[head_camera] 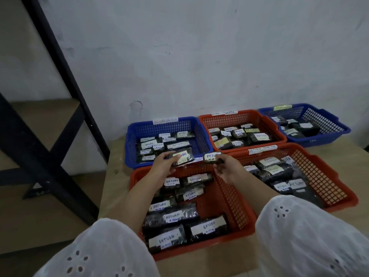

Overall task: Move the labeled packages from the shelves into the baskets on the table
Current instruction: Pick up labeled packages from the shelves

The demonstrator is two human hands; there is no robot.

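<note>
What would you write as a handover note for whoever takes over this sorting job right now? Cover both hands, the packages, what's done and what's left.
Left hand: grips a dark labeled package at the near rim of the back-left blue basket.
Right hand: pinches a smaller RETURN package beside it, above the far rim of the front-left red basket.
Done: these two, the back red basket, back-right blue basket and front-right red basket on the table all hold labeled packages.
Left: place these two; whether the shelves hold more is not visible.

One head-worn wide-angle view looks forward and down, seemingly close, over the table (113, 186).
</note>
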